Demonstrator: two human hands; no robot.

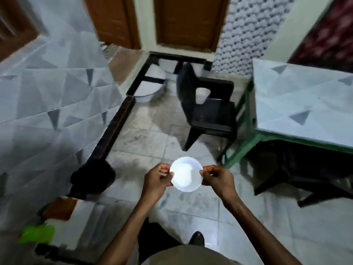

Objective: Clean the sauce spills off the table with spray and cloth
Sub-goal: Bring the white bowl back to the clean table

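Left hand [155,181], right hand [217,178] pinch plate [186,174] — glare-whitened.

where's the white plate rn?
Head view, lower centre: white plate held at its edges between left hand and right hand, over tiled floor, on the camera side of the black chair.

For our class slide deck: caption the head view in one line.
Left hand and right hand pinch a white plate above the tiled floor, near a black chair.

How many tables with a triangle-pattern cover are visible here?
2. The left table runs along the left side; the right table, on a green frame, stands beside a black chair. Others may be out of view.
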